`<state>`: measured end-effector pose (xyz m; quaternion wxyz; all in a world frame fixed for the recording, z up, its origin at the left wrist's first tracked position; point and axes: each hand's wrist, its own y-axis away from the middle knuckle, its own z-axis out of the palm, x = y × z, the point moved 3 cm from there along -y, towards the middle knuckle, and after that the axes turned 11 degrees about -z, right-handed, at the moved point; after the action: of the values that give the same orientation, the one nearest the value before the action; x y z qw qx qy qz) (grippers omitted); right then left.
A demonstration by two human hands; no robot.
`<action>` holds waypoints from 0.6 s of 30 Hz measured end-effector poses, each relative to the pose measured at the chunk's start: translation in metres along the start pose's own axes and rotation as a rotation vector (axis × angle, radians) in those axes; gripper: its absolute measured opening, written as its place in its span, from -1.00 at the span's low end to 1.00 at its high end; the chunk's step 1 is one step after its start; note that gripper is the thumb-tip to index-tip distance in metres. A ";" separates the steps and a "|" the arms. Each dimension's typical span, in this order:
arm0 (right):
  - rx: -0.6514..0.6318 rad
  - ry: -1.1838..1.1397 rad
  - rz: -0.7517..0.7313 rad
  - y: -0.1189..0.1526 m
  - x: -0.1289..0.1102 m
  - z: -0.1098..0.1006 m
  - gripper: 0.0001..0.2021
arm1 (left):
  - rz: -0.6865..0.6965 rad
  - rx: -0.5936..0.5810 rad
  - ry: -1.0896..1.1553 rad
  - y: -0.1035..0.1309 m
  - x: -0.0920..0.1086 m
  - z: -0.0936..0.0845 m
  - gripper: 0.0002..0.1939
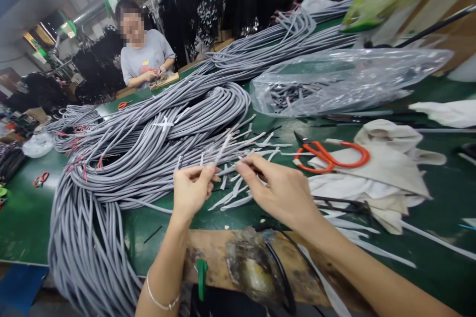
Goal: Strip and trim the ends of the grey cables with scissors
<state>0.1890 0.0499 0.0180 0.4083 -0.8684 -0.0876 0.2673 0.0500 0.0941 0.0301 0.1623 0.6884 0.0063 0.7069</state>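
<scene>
My left hand (pixel 192 187) is closed in a pinch around a grey cable (pixel 226 170) near its end. To the right, my right hand (pixel 280 189) pinches the same stretch of cable between thumb and forefinger, and a short span shows between the two hands. Beneath and behind them lies a big heap of grey cable coils (pixel 159 153), several with red wire ends. Loose strips of pale sheathing (pixel 238 199) are strewn under my fingers. Orange-handled scissors (pixel 332 155) rest on a pale cloth (pixel 390 158) beyond my right hand.
A clear plastic bag (pixel 353 79) with short dark pieces lies at the back right. A stained wooden board (pixel 211 247) sits at the near edge of the green table (pixel 22 228). Across it, a person (pixel 145 54) works with their hands. Smaller red-handled scissors (pixel 40 179) lie far left.
</scene>
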 end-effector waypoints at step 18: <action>0.207 0.209 -0.353 -0.002 -0.018 -0.022 -0.81 | 0.433 0.216 -0.347 0.020 0.005 0.007 -0.90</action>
<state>0.1860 0.0296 0.0384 0.5426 -0.8160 -0.1675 0.1079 0.0521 0.0753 0.0400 -0.0677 0.7977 -0.0933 0.5919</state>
